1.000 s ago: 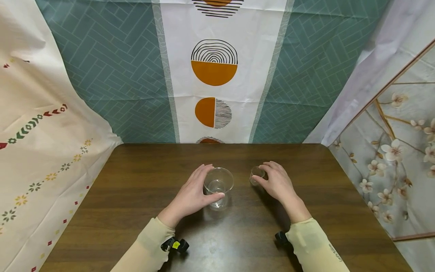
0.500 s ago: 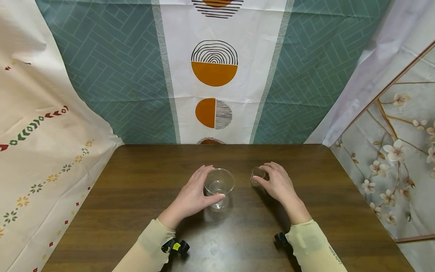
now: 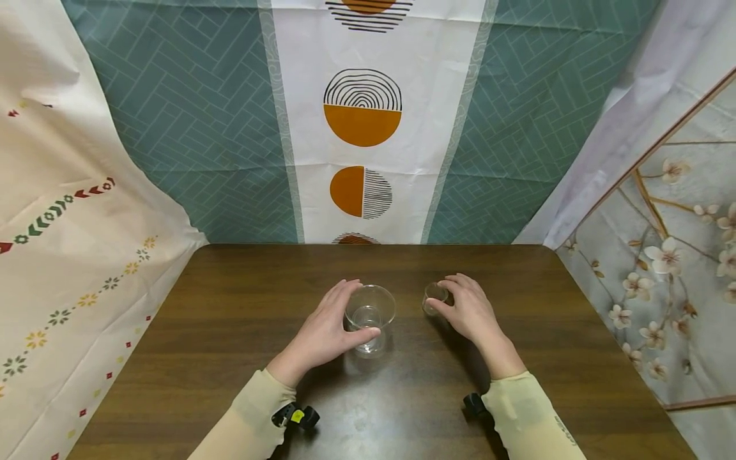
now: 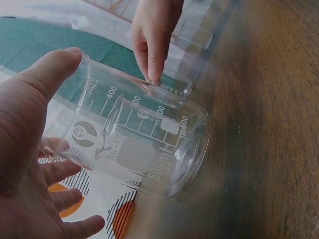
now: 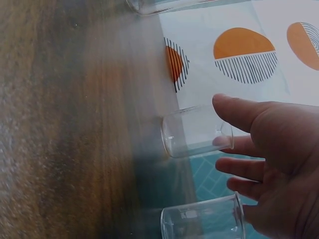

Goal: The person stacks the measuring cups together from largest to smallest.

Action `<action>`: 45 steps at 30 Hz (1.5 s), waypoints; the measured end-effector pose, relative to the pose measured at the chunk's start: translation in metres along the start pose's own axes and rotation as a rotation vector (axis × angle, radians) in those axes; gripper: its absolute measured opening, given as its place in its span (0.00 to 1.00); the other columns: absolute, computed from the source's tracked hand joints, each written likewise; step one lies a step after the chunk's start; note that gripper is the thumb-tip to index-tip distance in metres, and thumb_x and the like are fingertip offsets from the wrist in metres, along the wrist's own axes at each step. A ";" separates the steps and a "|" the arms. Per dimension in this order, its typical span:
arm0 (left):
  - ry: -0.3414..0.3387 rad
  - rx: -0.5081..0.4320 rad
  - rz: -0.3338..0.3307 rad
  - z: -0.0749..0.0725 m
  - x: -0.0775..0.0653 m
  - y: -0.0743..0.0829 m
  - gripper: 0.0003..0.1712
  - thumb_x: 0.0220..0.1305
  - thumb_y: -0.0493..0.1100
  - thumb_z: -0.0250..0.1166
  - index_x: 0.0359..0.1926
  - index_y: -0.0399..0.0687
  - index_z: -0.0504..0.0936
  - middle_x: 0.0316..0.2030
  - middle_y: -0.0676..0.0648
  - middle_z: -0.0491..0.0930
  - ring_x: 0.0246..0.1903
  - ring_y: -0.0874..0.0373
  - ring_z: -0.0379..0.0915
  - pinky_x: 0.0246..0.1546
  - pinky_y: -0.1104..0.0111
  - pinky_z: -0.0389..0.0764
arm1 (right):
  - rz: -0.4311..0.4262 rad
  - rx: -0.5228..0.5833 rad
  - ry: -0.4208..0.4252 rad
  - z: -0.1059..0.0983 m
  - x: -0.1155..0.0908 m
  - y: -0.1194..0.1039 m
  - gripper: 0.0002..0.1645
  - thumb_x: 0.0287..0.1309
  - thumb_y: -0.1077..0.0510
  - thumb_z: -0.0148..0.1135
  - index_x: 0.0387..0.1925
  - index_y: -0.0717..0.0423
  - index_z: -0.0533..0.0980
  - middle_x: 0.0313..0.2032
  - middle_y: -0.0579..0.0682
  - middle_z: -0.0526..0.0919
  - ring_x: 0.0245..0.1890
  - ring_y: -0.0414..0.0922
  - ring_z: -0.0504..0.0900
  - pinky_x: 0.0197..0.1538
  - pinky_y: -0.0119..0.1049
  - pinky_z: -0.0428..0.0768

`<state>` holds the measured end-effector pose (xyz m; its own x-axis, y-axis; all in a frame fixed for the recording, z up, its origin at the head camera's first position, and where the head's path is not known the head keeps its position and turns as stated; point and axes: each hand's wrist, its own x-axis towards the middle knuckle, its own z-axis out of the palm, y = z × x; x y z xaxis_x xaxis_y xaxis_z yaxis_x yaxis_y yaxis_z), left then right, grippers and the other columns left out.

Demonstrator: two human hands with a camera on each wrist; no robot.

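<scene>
My left hand (image 3: 330, 329) grips a large clear glass beaker (image 4: 89, 132) by its rim, thumb on one side and fingers on the other. It is marked 500 ml and stands upright on the wooden table. Inside it sits a smaller beaker (image 4: 169, 124), seen through the glass. To the right, my right hand (image 3: 468, 310) pinches the rim of a small clear beaker (image 5: 192, 137) between thumb and forefinger. Another small beaker (image 5: 202, 219) shows beside that hand in the right wrist view; the hand hides it in the head view.
The dark wooden table (image 3: 241, 396) reaches back to a green and white patterned cloth (image 3: 230, 128). A cream cloth (image 3: 69, 287) hangs along the left side and a flowered cloth (image 3: 661, 300) along the right.
</scene>
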<state>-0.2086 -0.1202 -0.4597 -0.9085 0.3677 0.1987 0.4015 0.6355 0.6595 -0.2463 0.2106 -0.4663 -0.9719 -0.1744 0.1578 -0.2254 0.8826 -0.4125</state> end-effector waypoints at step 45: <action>0.001 -0.003 0.012 0.000 0.000 0.000 0.55 0.63 0.69 0.79 0.81 0.49 0.68 0.82 0.43 0.64 0.86 0.41 0.49 0.75 0.34 0.65 | -0.057 0.024 0.108 -0.017 -0.009 -0.021 0.33 0.67 0.45 0.79 0.62 0.65 0.84 0.73 0.61 0.77 0.82 0.62 0.62 0.83 0.61 0.56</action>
<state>-0.2088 -0.1201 -0.4599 -0.9039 0.3743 0.2072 0.4117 0.6293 0.6592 -0.2320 0.2009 -0.4439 -0.9450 -0.1745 0.2766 -0.2824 0.8618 -0.4213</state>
